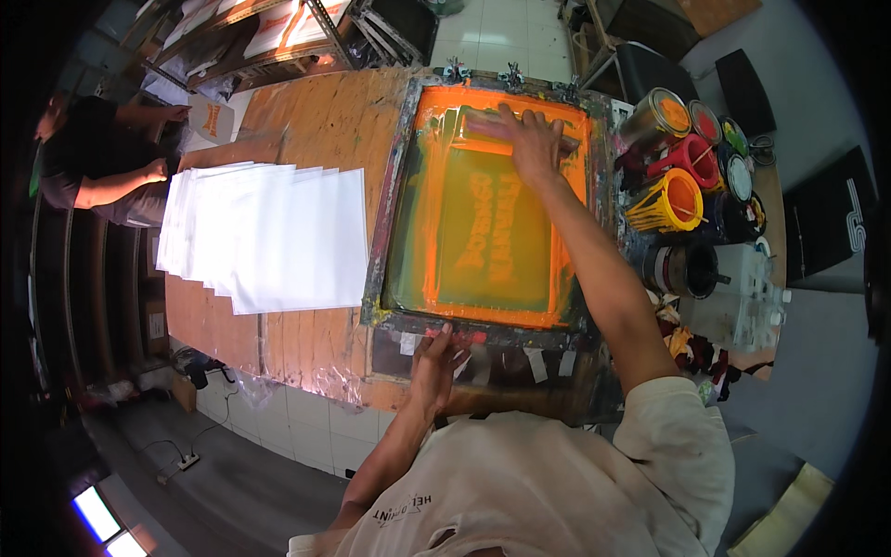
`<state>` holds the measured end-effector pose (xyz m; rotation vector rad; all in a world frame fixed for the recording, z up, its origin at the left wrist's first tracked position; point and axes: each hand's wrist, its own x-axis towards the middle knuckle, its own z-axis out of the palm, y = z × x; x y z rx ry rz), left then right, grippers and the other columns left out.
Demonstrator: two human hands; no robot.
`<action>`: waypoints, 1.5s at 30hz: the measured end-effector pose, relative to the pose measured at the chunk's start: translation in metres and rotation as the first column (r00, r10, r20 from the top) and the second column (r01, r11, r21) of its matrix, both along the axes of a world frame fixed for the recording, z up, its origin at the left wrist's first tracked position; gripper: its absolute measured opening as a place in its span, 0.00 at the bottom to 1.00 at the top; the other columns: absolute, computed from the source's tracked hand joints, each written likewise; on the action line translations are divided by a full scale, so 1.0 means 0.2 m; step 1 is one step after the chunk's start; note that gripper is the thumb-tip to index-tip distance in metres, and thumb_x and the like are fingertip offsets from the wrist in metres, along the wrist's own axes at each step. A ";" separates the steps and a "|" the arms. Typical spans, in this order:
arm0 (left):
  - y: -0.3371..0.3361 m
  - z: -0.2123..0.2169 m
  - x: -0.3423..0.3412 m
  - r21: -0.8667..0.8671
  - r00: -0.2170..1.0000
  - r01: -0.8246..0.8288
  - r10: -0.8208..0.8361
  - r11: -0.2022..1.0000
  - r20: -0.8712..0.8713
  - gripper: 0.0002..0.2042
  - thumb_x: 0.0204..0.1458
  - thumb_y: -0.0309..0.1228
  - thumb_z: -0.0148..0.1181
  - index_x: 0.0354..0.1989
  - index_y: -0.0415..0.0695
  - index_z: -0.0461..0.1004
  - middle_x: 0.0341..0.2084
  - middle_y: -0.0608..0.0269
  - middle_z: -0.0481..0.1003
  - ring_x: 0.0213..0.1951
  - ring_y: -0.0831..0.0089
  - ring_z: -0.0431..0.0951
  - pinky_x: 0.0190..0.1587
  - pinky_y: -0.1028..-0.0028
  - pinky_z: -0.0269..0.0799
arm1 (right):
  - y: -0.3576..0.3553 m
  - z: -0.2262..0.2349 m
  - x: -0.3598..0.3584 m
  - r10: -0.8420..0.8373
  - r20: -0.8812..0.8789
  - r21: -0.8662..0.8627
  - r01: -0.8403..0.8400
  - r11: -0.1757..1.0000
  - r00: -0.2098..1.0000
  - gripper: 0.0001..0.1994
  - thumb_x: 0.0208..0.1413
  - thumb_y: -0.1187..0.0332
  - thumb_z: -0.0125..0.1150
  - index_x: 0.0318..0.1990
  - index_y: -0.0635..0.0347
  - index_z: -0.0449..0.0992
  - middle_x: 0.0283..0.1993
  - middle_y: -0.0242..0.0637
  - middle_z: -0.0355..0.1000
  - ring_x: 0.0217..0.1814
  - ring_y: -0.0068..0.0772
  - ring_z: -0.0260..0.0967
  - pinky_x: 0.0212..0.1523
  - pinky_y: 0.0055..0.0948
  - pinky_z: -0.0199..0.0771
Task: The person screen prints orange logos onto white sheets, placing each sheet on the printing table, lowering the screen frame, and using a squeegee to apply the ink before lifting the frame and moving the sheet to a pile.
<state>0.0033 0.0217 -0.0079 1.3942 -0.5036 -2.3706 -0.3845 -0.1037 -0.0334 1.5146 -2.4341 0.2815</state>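
Observation:
A screen printing frame [393, 200] lies on the wooden table in front of me, its mesh [483, 237] greenish with a lettered stencil. Orange ink [574, 213] is smeared along the mesh's sides and far end. At that far end my right hand [536, 147] is closed over a squeegee [489, 126], which lies crosswise on the mesh. Down at the near edge, my left hand [432, 369] grips the frame's bar, thumb on top; its other fingers are partly hidden.
White sheets [269, 237] lie fanned on the table to the left. Ink cans and a yellow ink bucket [670, 202] crowd the right side, by clear plastic bottles [754, 306]. Clamps [512, 74] line the frame's far edge. Another person [102, 172] works at the far left.

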 end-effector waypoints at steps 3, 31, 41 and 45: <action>-0.01 0.01 -0.01 -0.083 0.999 0.015 -0.018 0.996 -0.036 0.11 0.64 0.42 0.64 0.42 0.47 0.75 0.38 0.65 0.78 0.47 0.65 0.80 0.60 0.55 0.70 | 0.19 0.08 0.24 0.109 0.071 -0.028 -0.107 0.994 0.992 0.39 0.50 0.80 0.63 0.73 0.42 0.65 0.48 0.38 0.72 0.54 0.42 0.69 0.52 0.49 0.57; -0.84 -0.32 -0.44 -0.430 0.409 0.896 0.588 -0.112 0.698 0.18 0.59 0.42 0.65 0.41 0.35 0.77 0.34 0.46 0.78 0.40 0.46 0.79 0.45 0.58 0.73 | 0.38 1.83 0.48 0.203 0.114 -0.137 -0.187 0.973 0.973 0.22 0.73 0.53 0.47 0.36 0.60 0.79 0.22 0.34 0.75 0.19 0.22 0.69 0.28 0.32 0.78; -1.59 -0.16 0.12 -0.573 0.446 0.809 0.494 0.136 0.747 0.15 0.58 0.40 0.68 0.35 0.37 0.79 0.34 0.44 0.81 0.38 0.46 0.82 0.44 0.54 0.77 | 0.18 2.04 0.39 -0.132 0.340 0.076 0.113 0.991 0.931 0.20 0.70 0.55 0.52 0.36 0.61 0.82 0.26 0.35 0.80 0.28 0.24 0.74 0.33 0.35 0.75; -1.60 -0.07 0.47 -0.686 0.356 0.721 0.797 0.098 0.488 0.15 0.56 0.34 0.68 0.47 0.39 0.76 0.47 0.49 0.78 0.50 0.49 0.77 0.53 0.56 0.74 | 0.16 1.95 0.37 0.088 0.230 -0.125 -0.060 0.990 0.969 0.23 0.70 0.49 0.54 0.35 0.61 0.81 0.27 0.34 0.79 0.29 0.24 0.75 0.34 0.34 0.74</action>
